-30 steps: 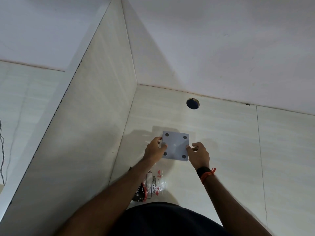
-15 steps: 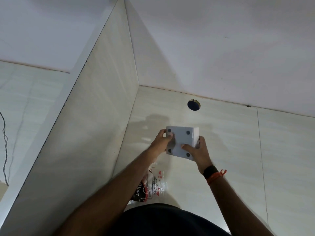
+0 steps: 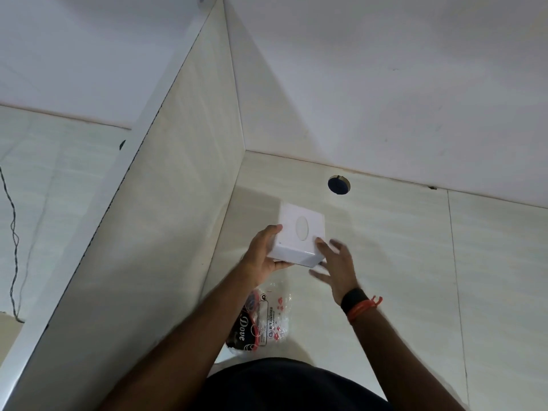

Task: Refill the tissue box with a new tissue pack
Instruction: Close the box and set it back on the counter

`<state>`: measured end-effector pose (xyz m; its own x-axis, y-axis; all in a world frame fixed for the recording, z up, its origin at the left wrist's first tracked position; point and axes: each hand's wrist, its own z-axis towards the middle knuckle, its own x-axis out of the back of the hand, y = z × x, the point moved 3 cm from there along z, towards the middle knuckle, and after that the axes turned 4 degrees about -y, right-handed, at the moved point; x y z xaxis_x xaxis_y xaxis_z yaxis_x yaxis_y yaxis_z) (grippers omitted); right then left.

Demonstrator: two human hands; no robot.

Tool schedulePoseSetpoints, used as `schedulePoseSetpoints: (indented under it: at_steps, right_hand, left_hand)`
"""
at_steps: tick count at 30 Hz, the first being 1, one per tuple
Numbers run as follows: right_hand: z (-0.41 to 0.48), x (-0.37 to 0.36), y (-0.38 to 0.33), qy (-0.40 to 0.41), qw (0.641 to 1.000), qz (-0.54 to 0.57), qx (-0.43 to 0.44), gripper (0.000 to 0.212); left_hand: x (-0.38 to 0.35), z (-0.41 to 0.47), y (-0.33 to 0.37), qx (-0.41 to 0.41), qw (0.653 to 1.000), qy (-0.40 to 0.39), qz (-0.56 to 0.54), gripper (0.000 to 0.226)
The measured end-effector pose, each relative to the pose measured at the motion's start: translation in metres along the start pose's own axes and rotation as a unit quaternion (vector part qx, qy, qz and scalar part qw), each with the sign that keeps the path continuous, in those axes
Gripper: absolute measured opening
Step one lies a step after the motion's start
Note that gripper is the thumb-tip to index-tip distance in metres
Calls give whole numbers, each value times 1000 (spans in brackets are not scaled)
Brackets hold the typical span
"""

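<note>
1. One white tissue box (image 3: 299, 235) sits just ahead of the person, oval slot facing up, tilted, its lower edge toward them, above the pale counter (image 3: 400, 262)
2. The left hand (image 3: 262, 258) is wrapped around the box's left side and underside; it looks nearer and does the carrying
3. The right hand (image 3: 336, 268) is spread, fingers loose, fingertips just touching the right corner
4. One crumpled wrapper (image 3: 262, 317) lies below the hands, close to the body; whether it holds tissues I cannot tell

A single head-worn view looks steeply down and forward from close above the tissue box (image 3: 300, 234), with the desk (image 3: 400, 262) spreading below it and the wall corner rising beyond.
</note>
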<state>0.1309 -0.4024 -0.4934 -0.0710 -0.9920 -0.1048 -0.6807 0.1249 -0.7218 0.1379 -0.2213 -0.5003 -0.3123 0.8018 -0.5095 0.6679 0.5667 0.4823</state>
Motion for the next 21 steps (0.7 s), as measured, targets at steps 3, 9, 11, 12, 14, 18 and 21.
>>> schedulePoseSetpoints:
  at_steps: [3, 9, 11, 12, 14, 18, 21]
  right_hand:
    - [3, -7, 1, -113, 986, 34, -116, 52]
    - [47, -24, -22, -61, 995, 63, -53, 34]
    - [63, -36, -37, -56, 997, 35, -38, 32]
    - [71, -43, -45, -60, 997, 27, -30, 29]
    - [82, -60, -56, -71, 997, 32, -20, 22]
    - [96, -80, -59, -126, 988, -18, -89, 44]
    - [112, -84, -62, -134, 987, 16, -86, 41]
  left_hand:
    - [6, 1, 5, -35, 999, 18, -2, 30]
    - [25, 13, 27, -63, 992, 81, 76, 41]
    - [28, 19, 30, -54, 992, 84, 76, 45]
    - [27, 22, 32, -51, 993, 86, 68, 46]
    - [24, 29, 37, -47, 994, 91, 49, 45]
    - [17, 49, 46, -61, 992, 108, 19, 41]
    - [13, 63, 53, -69, 990, 108, 54, 34]
